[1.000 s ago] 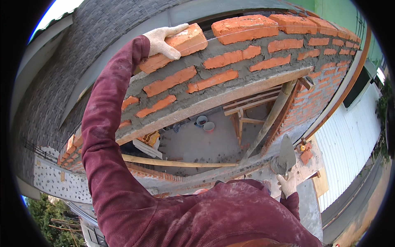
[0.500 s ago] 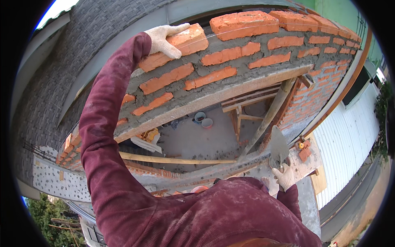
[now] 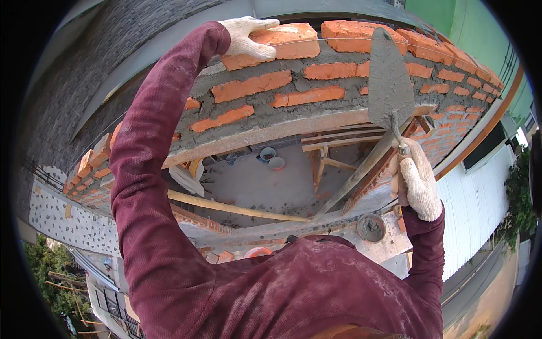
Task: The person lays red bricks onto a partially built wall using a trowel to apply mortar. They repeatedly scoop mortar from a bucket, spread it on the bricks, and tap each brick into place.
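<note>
- Brick (image 3: 296, 48), in the head view: orange-red, lying along the top course of the curved wall (image 3: 265, 97), with a narrow gap between it and the next brick (image 3: 350, 37) to the right.
- Left hand (image 3: 247, 37), in a pale knitted glove: clamped on the brick near its left end, the thumb along the near face, the fingers reaching over the far side.
- Right hand (image 3: 416, 176), gloved alike: fingers wrapped around the handle of a trowel (image 3: 390, 85).
- Trowel: blade pointing up in front of the wall, smeared with grey mortar.
- Wooden beam (image 3: 282, 130): running beneath the lower brick courses.
- Mortar bucket (image 3: 358, 228): below the right hand, grey mix inside.
- Sack (image 3: 189, 182), white and yellow: on the floor beyond the opening; any printing is too small to read.
</note>
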Demonstrator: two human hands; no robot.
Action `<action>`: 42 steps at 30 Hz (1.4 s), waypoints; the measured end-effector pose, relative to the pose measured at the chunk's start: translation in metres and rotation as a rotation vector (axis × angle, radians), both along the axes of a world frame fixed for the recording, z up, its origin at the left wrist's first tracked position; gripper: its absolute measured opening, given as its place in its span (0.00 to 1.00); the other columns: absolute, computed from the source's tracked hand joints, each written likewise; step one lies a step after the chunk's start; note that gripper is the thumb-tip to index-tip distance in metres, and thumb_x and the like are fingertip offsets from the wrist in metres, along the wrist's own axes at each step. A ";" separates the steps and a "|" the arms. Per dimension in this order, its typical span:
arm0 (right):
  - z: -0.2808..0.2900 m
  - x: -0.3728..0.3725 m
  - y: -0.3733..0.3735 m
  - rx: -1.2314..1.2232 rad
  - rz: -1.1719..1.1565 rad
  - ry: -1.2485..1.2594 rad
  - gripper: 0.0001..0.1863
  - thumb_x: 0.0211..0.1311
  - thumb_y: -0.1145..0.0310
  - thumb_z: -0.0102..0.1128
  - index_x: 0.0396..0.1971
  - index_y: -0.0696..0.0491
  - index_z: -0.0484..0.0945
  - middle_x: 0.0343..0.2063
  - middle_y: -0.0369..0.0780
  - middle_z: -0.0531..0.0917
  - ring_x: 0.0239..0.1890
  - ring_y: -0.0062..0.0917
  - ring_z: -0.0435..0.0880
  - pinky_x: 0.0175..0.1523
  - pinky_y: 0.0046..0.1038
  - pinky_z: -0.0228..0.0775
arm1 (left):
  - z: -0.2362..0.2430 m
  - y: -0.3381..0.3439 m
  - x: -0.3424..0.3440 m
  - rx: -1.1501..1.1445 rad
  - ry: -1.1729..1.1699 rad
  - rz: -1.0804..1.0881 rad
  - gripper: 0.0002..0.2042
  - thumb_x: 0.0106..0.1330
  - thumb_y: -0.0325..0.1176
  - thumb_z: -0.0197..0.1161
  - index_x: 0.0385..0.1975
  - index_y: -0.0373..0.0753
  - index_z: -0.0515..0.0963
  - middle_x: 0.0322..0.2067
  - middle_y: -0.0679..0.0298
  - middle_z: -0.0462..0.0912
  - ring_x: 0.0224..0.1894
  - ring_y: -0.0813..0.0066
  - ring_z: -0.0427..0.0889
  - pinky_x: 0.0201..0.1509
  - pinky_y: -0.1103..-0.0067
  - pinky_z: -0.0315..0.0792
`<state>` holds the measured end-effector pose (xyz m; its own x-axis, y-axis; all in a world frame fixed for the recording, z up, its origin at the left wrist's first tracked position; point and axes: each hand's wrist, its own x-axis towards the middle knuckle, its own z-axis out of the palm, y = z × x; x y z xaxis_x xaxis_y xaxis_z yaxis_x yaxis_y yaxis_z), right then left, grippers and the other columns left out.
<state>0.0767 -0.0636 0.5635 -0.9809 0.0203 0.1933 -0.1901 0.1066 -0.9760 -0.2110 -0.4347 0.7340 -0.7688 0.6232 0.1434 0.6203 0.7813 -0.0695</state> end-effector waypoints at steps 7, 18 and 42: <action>0.148 -0.110 -0.021 1.090 -0.062 0.817 0.25 0.70 0.63 0.56 0.63 0.58 0.71 0.40 0.52 0.85 0.40 0.44 0.87 0.48 0.40 0.78 | -0.023 -0.013 0.061 0.023 0.334 0.086 0.35 0.57 0.40 0.75 0.68 0.50 0.76 0.59 0.55 0.80 0.59 0.54 0.81 0.67 0.68 0.75; 0.222 -0.147 -0.122 1.426 0.178 0.424 0.16 0.69 0.61 0.57 0.44 0.59 0.82 0.36 0.52 0.87 0.41 0.46 0.86 0.47 0.41 0.76 | -0.025 -0.005 0.070 -0.040 0.403 0.160 0.35 0.56 0.42 0.74 0.68 0.50 0.76 0.49 0.54 0.81 0.51 0.54 0.83 0.60 0.67 0.78; 0.241 -0.174 -0.137 1.471 0.262 0.283 0.23 0.71 0.55 0.55 0.48 0.61 0.83 0.41 0.51 0.88 0.43 0.41 0.86 0.49 0.38 0.74 | -0.039 -0.052 0.072 0.105 0.428 0.124 0.30 0.57 0.36 0.75 0.64 0.44 0.80 0.55 0.58 0.85 0.57 0.58 0.84 0.65 0.70 0.76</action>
